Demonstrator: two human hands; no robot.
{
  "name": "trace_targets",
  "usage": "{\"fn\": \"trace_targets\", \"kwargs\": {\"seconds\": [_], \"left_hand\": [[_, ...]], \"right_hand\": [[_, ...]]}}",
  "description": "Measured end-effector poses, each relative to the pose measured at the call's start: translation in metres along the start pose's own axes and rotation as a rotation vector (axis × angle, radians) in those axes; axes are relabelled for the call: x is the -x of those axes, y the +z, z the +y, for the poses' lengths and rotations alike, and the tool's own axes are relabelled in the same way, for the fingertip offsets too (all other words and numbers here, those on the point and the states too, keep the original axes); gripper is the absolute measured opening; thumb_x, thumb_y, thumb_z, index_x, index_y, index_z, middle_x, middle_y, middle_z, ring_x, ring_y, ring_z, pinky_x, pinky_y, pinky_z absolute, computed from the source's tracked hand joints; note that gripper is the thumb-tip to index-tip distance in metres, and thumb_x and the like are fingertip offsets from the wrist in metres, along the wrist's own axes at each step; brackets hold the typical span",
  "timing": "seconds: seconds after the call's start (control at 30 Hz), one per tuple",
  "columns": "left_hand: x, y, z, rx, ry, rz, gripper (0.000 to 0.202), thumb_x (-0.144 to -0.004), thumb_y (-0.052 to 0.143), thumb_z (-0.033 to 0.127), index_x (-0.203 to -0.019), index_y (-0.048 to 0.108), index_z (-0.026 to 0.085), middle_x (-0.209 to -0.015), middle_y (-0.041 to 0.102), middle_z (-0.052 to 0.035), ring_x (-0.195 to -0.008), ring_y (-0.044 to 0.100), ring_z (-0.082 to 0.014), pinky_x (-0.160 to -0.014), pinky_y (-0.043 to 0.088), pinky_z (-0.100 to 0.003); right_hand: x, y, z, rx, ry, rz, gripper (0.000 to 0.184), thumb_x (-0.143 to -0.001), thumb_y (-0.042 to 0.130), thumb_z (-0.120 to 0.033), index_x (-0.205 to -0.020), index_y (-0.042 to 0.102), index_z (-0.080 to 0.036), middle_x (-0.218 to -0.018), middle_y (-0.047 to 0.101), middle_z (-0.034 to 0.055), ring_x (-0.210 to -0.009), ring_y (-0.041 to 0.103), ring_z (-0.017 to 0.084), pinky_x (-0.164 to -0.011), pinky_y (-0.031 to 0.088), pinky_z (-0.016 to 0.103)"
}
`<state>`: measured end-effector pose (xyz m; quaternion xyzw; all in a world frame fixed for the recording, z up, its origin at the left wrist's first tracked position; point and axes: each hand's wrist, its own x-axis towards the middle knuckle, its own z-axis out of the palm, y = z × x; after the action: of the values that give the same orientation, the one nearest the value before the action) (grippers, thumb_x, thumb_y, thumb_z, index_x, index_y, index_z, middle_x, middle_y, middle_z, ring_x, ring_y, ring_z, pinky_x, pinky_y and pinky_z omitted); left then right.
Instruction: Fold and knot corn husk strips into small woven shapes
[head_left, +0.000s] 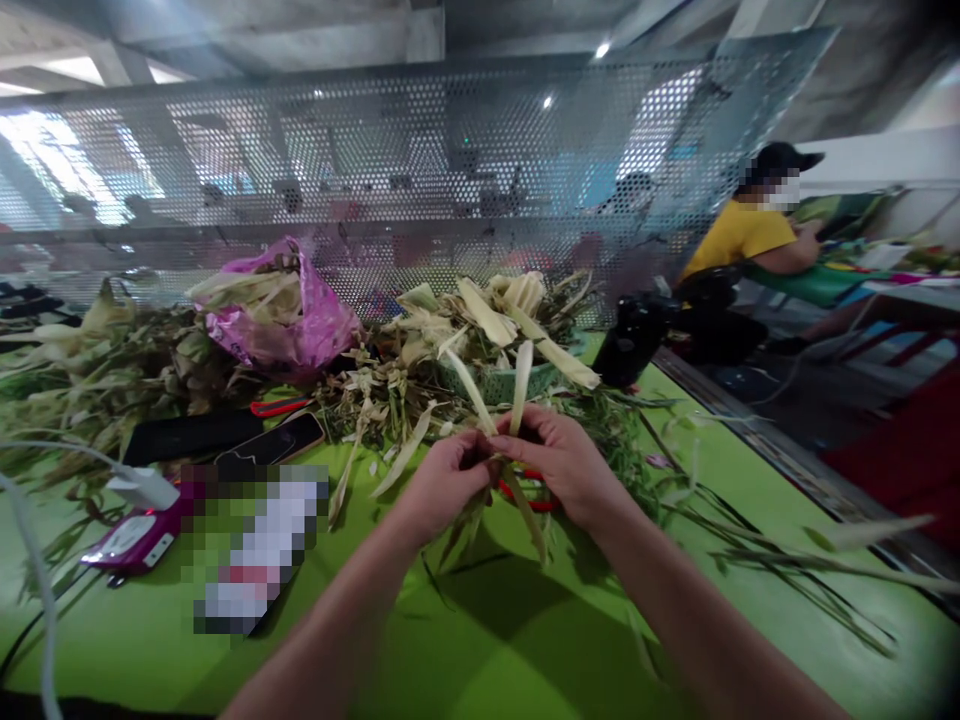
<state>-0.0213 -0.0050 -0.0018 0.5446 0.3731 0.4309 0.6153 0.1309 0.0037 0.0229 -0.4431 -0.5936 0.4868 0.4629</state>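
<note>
Over the green surface (pixel 450 670), just in front of a green basket (pixel 491 383), the left hand (pixel 456 473) and the right hand (pixel 561 460) are meeting around a small bundle of pale strips (pixel 523 372). The left grip is closing narrowly on the bundle near its middle, and the right grip is pinching it just beside; two strips are sticking up above the fingers, while others are hanging below. A red loop-shaped item (pixel 541 505) is showing partly behind the hands, too hidden to identify. Dry husks (pixel 487 315) are heaping above the basket's rim, and a pink plastic bag (pixel 326 325) is standing to its left, holding more husks. Farther left, a phone (pixel 277 440) is lying near a purple power strip (pixel 139 540). Long stems (pixel 802 565) are lying at the right. Beyond, a person in a yellow top (pixel 739 240) is sitting sideways.
</note>
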Motion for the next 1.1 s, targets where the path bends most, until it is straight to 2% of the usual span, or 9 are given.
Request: {"fn": "trace_targets", "kwargs": {"seconds": [0.1,0.2,0.3,0.4,0.5,0.57,0.77,0.97,1.1], "left_hand": [[-0.001,0.001,-0.002,0.03,-0.019,0.003,0.02,-0.069,0.072,0.027,-0.078,0.059,0.014,-0.062,0.053,0.0033,-0.053,0.042,-0.0069,-0.052,0.032,-0.021],[-0.001,0.004,-0.002,0.147,-0.007,0.032,0.027,-0.066,0.076,0.032,-0.08,0.061,0.014,-0.068,0.057,0.0014,-0.058,0.047,-0.0082,-0.057,0.037,-0.021],[-0.001,0.003,0.001,0.248,0.015,0.134,0.031,-0.065,0.077,0.037,-0.081,0.063,0.014,-0.071,0.059,0.0006,-0.062,0.05,-0.0086,-0.061,0.041,-0.022],[-0.002,-0.002,0.003,0.309,0.039,0.212,0.032,-0.064,0.079,0.036,-0.082,0.062,0.015,-0.074,0.06,0.0007,-0.067,0.053,-0.0091,-0.066,0.043,-0.021],[-0.002,-0.005,0.005,0.352,0.031,0.199,0.032,-0.064,0.079,0.033,-0.085,0.063,0.016,-0.078,0.062,0.0,-0.069,0.055,-0.0095,-0.069,0.044,-0.022],[-0.001,-0.006,0.006,0.359,-0.002,0.178,0.031,-0.066,0.077,0.034,-0.086,0.063,0.016,-0.077,0.062,0.0,-0.066,0.054,-0.0086,-0.065,0.044,-0.021],[0.0,-0.005,0.007,0.303,-0.019,0.201,0.03,-0.068,0.074,0.042,-0.072,0.06,0.015,-0.062,0.056,0.0023,-0.052,0.046,-0.0063,-0.052,0.037,-0.02],[-0.005,-0.013,0.005,0.299,0.006,0.158,0.033,-0.063,0.077,0.041,-0.067,0.059,0.014,-0.056,0.056,0.002,-0.045,0.045,-0.006,-0.047,0.034,-0.02],[-0.004,-0.015,0.004,0.316,0.024,0.184,0.032,-0.063,0.078,0.039,-0.069,0.06,0.013,-0.059,0.058,0.0018,-0.048,0.047,-0.0055,-0.049,0.035,-0.019]], "right_hand": [[0.0,0.002,0.001,0.01,-0.005,-0.05,0.022,-0.068,0.074,-0.035,-0.078,0.063,-0.018,-0.072,0.062,0.0006,-0.07,0.058,0.017,-0.066,0.048,0.029],[-0.001,0.002,-0.002,0.046,-0.036,0.006,0.024,-0.069,0.074,-0.036,-0.084,0.065,-0.019,-0.077,0.064,0.0004,-0.073,0.058,0.017,-0.07,0.047,0.029],[-0.002,0.001,-0.004,0.035,-0.038,0.011,0.029,-0.076,0.068,-0.041,-0.095,0.065,-0.02,-0.086,0.066,0.0016,-0.078,0.059,0.016,-0.073,0.047,0.029],[-0.003,0.001,-0.003,0.011,-0.003,-0.039,0.029,-0.074,0.07,-0.043,-0.087,0.063,-0.017,-0.081,0.064,0.0018,-0.073,0.057,0.015,-0.068,0.046,0.028],[-0.005,-0.001,0.0,0.027,0.004,-0.078,0.028,-0.071,0.073,-0.041,-0.077,0.061,-0.017,-0.069,0.058,-0.0012,-0.063,0.052,0.012,-0.06,0.042,0.025],[-0.005,-0.002,0.001,0.082,-0.024,-0.08,0.026,-0.072,0.072,-0.041,-0.074,0.061,-0.017,-0.066,0.057,-0.0016,-0.061,0.049,0.012,-0.058,0.04,0.025],[-0.005,-0.003,-0.001,0.256,-0.098,-0.05,0.019,-0.074,0.069,-0.035,-0.073,0.063,-0.017,-0.067,0.06,-0.0004,-0.064,0.052,0.013,-0.062,0.041,0.026],[-0.006,-0.003,-0.003,0.264,-0.087,-0.088,0.02,-0.073,0.068,-0.035,-0.069,0.061,-0.017,-0.064,0.06,-0.0011,-0.06,0.051,0.013,-0.058,0.04,0.025],[-0.006,-0.006,-0.001,0.399,-0.141,-0.064,0.016,-0.078,0.065,-0.033,-0.071,0.063,-0.017,-0.066,0.062,-0.0001,-0.062,0.055,0.015,-0.061,0.043,0.027]]}}
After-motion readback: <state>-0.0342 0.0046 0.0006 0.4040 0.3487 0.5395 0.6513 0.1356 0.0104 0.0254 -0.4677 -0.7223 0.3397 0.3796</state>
